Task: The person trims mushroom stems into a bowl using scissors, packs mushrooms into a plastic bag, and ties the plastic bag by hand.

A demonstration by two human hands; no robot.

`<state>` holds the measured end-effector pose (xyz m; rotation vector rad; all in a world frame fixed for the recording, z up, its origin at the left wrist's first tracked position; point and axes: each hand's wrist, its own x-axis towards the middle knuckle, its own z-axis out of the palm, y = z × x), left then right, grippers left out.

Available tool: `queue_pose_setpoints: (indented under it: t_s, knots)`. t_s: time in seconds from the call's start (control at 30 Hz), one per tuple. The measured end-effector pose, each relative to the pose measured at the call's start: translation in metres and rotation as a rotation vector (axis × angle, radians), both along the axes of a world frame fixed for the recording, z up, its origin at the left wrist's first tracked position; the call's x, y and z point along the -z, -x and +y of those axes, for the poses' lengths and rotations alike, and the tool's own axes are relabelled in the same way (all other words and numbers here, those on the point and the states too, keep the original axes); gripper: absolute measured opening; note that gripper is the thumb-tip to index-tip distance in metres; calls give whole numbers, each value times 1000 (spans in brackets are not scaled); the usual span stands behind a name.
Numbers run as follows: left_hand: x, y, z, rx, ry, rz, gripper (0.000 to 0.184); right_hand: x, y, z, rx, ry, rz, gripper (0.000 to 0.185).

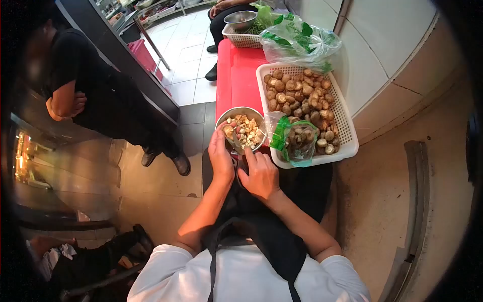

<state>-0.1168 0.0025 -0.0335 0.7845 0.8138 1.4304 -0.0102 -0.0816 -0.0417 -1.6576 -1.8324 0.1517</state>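
My left hand is closed around a mushroom at the left rim of a metal bowl. Cut mushroom pieces fill much of that bowl. In my right hand is a knife, its blade slanting up toward the mushroom; my fingers cover its handle. Right of the bowl, a white plastic basket holds many whole brown mushrooms. A clear and green plastic bag with darker mushrooms inside lies at the basket's near end.
The bowl and basket rest on a red surface. Farther back are a bag of greens and another basket bearing a metal bowl. A person with folded arms stands left; others sit nearby. A tiled wall bounds the right.
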Motion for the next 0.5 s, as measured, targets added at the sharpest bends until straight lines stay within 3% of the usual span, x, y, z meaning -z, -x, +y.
queue_pose_setpoints:
  t_s: [0.5]
  knots:
    - [18,-9,7,-101,70,-1,38,22,0,7,-32,22,-20,68]
